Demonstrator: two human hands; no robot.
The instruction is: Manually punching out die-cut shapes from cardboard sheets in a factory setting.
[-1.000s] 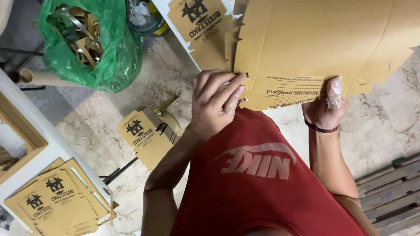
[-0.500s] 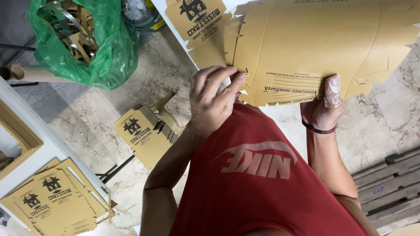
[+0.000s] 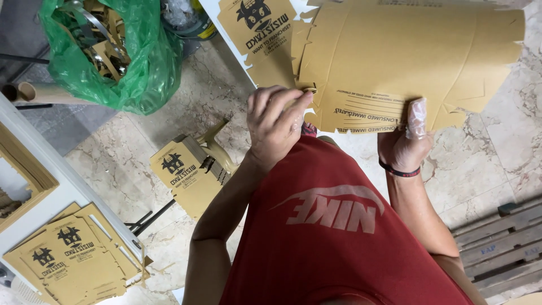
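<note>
Head view: flat brown carton blank (image 3: pixel 395 62) is pinched by left hand (image 3: pixel 276 127) and right hand (image 3: pixel 403 144), seemingly mid-fold; a firmer crease is called for.

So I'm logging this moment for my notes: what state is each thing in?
Cardboard sheet: flat, unfolded, held up by its near edge.
Left hand: grip closed on the sheet's edge.
Right hand: pinching the edge, finger covered in clear film.
Green bag: open, holding cardboard scraps.
Box on floor: partly folded.
Stack of printed sheets: lying flat.
</note>
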